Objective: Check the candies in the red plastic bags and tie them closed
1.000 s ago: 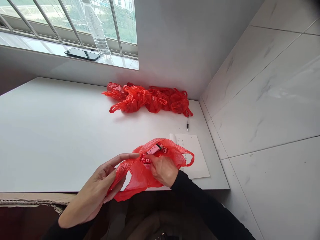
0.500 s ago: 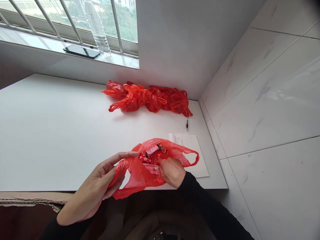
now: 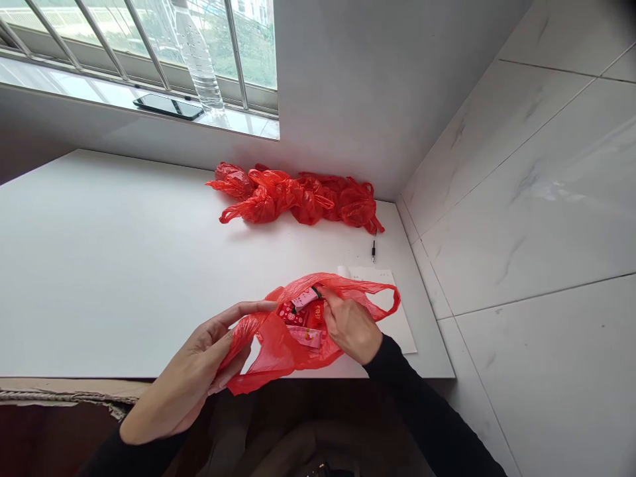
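A red plastic carrier bag [image 3: 278, 344] lies mouth up at the table's front edge. My left hand [image 3: 203, 358] is closed around its left side, with the index finger stretched along the rim. Inside the bag mouth is my right hand [image 3: 352, 328], index finger extended against the small packets and thumb apart; its other fingers are partly hidden. Among the contents I see a light pink packet [image 3: 304, 299], a red packet with white dots [image 3: 293, 314], a pink packet with fruit pictures [image 3: 307, 336] and a plain red packet [image 3: 315, 315]. The bag covers anything deeper.
Several knotted red bags [image 3: 298, 199] sit along the wall at the back of the white table [image 3: 124, 265]. A black pen [image 3: 373, 250] and a paper sheet [image 3: 402, 331] lie at right. On the windowsill are a phone [image 3: 167, 106] and a water bottle [image 3: 201, 66].
My right hand has shifted slightly right inside the bag, and its index finger has stretched out toward the upper packets. My left hand keeps its hold on the bag.
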Motion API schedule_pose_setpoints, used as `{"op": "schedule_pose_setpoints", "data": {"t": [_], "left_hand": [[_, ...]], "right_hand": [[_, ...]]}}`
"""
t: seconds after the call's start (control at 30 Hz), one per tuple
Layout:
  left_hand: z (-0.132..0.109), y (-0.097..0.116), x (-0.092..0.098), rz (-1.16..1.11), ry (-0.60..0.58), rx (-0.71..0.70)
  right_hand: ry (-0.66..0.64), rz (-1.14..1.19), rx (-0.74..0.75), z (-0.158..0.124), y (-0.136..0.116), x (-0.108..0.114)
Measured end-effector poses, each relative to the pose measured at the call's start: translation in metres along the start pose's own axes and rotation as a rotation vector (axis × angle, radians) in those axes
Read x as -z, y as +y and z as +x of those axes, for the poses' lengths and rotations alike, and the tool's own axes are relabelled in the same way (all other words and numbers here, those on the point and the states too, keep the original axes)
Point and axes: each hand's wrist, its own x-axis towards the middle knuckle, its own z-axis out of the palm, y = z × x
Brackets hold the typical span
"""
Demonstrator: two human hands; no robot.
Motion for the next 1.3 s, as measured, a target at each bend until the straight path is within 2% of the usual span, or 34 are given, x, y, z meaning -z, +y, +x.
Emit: {"op": "schedule_pose_setpoints", "data": {"t": [0.07, 0.13, 0.2, 0.23, 0.27, 0.33, 0.4, 0.43, 0.53, 0.63, 0.67, 0.77, 0.83, 0.9, 0.93, 0.97, 1.03, 1.07, 1.1, 1.2, 1.3], "left_hand": [[-0.004, 0.003, -0.001, -0.059, 0.029, -0.02], [-0.008, 0.005, 0.0, -0.149, 0.05, -0.07], [-0.01, 0.006, 0.001, -0.203, 0.062, -0.162], [-0.01, 0.005, 0.002, -0.192, 0.071, -0.21], [-0.01, 0.004, 0.002, -0.149, 0.079, -0.248], [-0.007, 0.0, 0.002, 0.017, 0.14, -0.294], [-0.005, -0.002, 0.001, 0.25, 0.278, -0.331], [-0.005, -0.002, -0.001, 0.363, 0.349, -0.342], [-0.013, 0.007, -0.013, 0.588, 0.518, -0.388], [-0.026, 0.023, -0.038, 0.649, 0.586, -0.5], [-0.03, 0.029, -0.049, 0.651, 0.567, -0.552], [-0.038, 0.036, -0.073, 0.623, 0.378, -0.711], [-0.041, 0.034, -0.077, 0.6, 0.374, -0.769], [-0.042, 0.027, -0.074, 0.577, 0.418, -0.747], [-0.041, 0.022, -0.071, 0.583, 0.383, -0.725], [-0.039, 0.017, -0.068, 0.604, 0.301, -0.705], [-0.033, 0.01, -0.064, 0.662, 0.057, -0.667], [-0.028, 0.008, -0.062, 0.662, -0.028, -0.642], [-0.023, 0.007, -0.062, 0.626, -0.057, -0.612], [-0.011, 0.011, -0.061, 0.363, 0.035, -0.482], [-0.003, 0.018, -0.062, 0.05, 0.104, -0.334]], "right_hand": [[0.057, 0.059, 0.067, -0.014, -0.013, 0.018], [0.29, 0.101, 0.126, -0.03, -0.02, 0.037], [0.546, -0.012, 0.072, -0.043, -0.016, 0.053], [0.597, -0.07, 0.019, -0.047, -0.009, 0.058], [0.589, -0.101, -0.037, -0.05, -0.001, 0.062], [0.442, -0.04, -0.13, -0.053, 0.017, 0.069], [0.334, 0.096, -0.17, -0.055, 0.028, 0.076], [0.323, 0.163, -0.176, -0.057, 0.028, 0.081], [0.395, 0.315, -0.14, -0.061, 0.013, 0.097], [0.361, 0.431, -0.013, -0.06, -0.014, 0.101], [0.299, 0.46, 0.055, -0.058, -0.022, 0.098], [0.091, 0.507, 0.263, -0.048, -0.041, 0.082], [0.08, 0.531, 0.32, -0.043, -0.046, 0.075], [0.134, 0.567, 0.302, -0.042, -0.047, 0.076], [0.15, 0.583, 0.291, -0.042, -0.046, 0.078], [0.151, 0.596, 0.296, -0.043, -0.045, 0.082], [0.142, 0.597, 0.332, -0.046, -0.044, 0.09], [0.151, 0.576, 0.341, -0.047, -0.043, 0.094], [0.175, 0.543, 0.336, -0.048, -0.042, 0.098], [0.274, 0.417, 0.287, -0.049, -0.04, 0.106], [0.308, 0.38, 0.336, -0.049, -0.041, 0.113]]}}
